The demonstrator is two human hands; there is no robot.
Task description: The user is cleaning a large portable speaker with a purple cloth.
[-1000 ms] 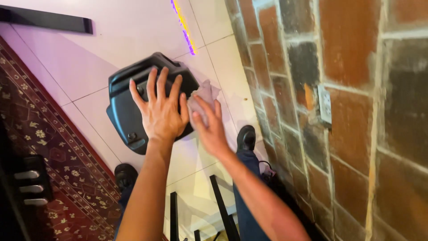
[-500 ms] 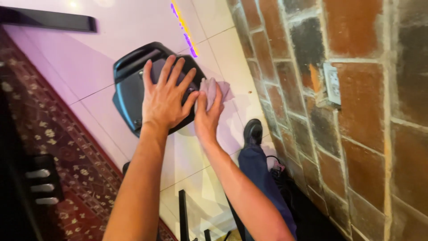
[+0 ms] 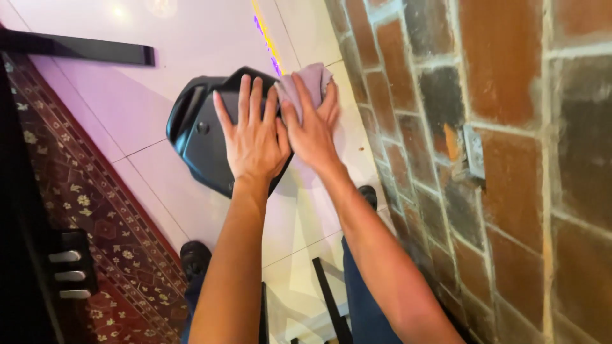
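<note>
Two hands on a black plastic chair seat, one pressing a cloth.

Left hand lies flat on the seat, fingers spread apart; right hand has slid the grey cloth up to the seat's far edge by the brick wall, fingers together on it, so wiping now covers that corner.

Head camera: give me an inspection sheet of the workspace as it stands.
Surface: glossy white tile floor, far below.
Job's things: black moulded chair seat; grey cloth.
Clutter: nothing seen.
Grippers: left hand flat on the seat, fingers spread; right hand pressing the cloth.
Cables: nothing seen.
Surroundings: brick wall with a wall plate; patterned red rug; dark shoes.
</note>
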